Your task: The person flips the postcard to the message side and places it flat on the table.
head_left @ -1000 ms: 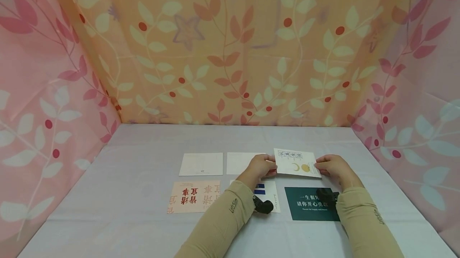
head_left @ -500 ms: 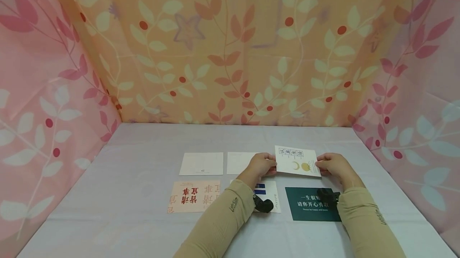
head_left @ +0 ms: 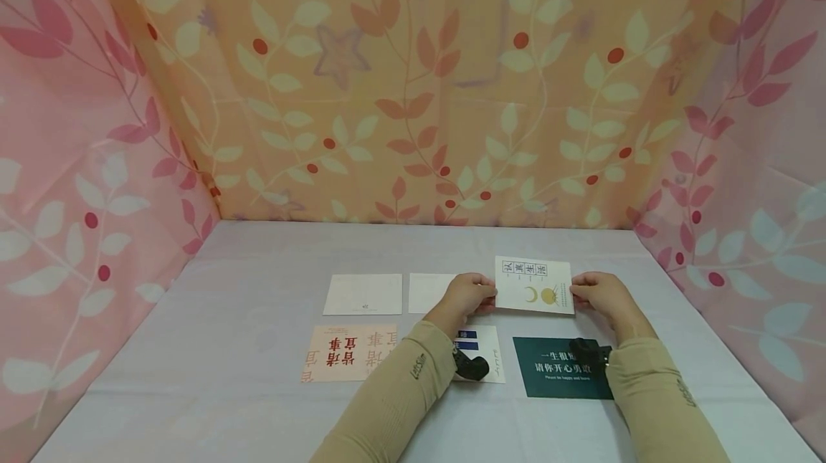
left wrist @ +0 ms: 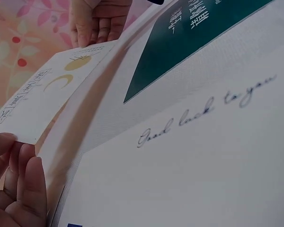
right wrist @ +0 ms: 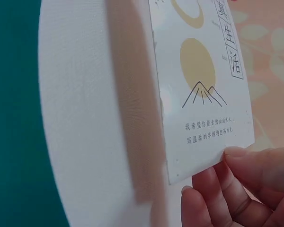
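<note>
A white postcard (head_left: 533, 285) with a gold sun, a moon and boxed characters is held up at the back right of the group of cards. My left hand (head_left: 466, 298) pinches its left edge between thumb and fingers. At the opposite edge my right hand (head_left: 605, 298) pinches it the same way; the thumb lies on the printed face in the right wrist view. The card (right wrist: 203, 94) is tilted and raised, casting a shadow on the cloth below. Beneath my left wrist lies a white card (left wrist: 180, 165) with "Good luck to you" in script, partly hidden by the sleeve.
A dark green card (head_left: 555, 370) lies under my right wrist. Two plain white cards, one at the left (head_left: 363, 294) and one partly behind my left hand (head_left: 427, 292), lie in the back row. A peach card (head_left: 348, 352) with red characters lies front left. Patterned cloth walls surround the table.
Both hands have raised the sun-and-moon postcard slightly and turned it more level and face-on to the head camera. The cards on the table stay put.
</note>
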A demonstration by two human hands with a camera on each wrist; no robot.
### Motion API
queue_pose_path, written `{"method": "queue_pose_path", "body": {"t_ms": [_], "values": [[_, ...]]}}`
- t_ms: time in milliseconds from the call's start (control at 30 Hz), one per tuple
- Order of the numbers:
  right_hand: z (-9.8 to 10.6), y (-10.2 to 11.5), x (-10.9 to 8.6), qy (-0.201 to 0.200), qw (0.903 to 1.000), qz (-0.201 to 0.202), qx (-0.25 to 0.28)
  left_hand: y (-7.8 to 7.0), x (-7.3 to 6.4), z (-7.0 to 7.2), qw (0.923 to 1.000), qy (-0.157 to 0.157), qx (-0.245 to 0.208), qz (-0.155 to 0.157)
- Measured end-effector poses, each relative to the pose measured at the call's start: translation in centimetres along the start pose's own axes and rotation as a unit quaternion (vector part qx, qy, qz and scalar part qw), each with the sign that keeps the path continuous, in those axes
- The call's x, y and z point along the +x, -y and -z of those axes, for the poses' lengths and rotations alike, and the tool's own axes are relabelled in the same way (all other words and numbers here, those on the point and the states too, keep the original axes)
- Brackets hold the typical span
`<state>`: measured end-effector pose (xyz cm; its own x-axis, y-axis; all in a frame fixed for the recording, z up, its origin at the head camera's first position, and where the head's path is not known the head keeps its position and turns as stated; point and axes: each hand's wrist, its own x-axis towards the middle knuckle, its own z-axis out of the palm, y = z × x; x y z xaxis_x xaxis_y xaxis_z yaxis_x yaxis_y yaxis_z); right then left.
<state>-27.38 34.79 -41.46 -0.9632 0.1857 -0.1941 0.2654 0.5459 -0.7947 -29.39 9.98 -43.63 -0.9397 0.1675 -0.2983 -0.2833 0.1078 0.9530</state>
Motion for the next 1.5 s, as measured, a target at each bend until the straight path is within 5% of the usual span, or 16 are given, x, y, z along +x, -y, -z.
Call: {"method": "queue_pose_path", "body": {"t_ms": [333, 967, 1500], "values": [[0.4, 0.0, 0.1, -0.026, 0.9994, -0.022, 0.002, 0.1, -0.3, 0.3, 0.9998, 0.010, 0.010, -0.012], [1.0, -0.2, -0.5, -0.033, 0.9987, 0.014, 0.036, 0.0, -0.1, 0.5, 0.9991, 0.025, -0.030, -0.015], [1.8, -1.0, -0.2, 0.008, 0.9980, 0.036, 0.052, -0.5, -0.1, 0.7, 0.9984, 0.019, -0.053, 0.007]]}}
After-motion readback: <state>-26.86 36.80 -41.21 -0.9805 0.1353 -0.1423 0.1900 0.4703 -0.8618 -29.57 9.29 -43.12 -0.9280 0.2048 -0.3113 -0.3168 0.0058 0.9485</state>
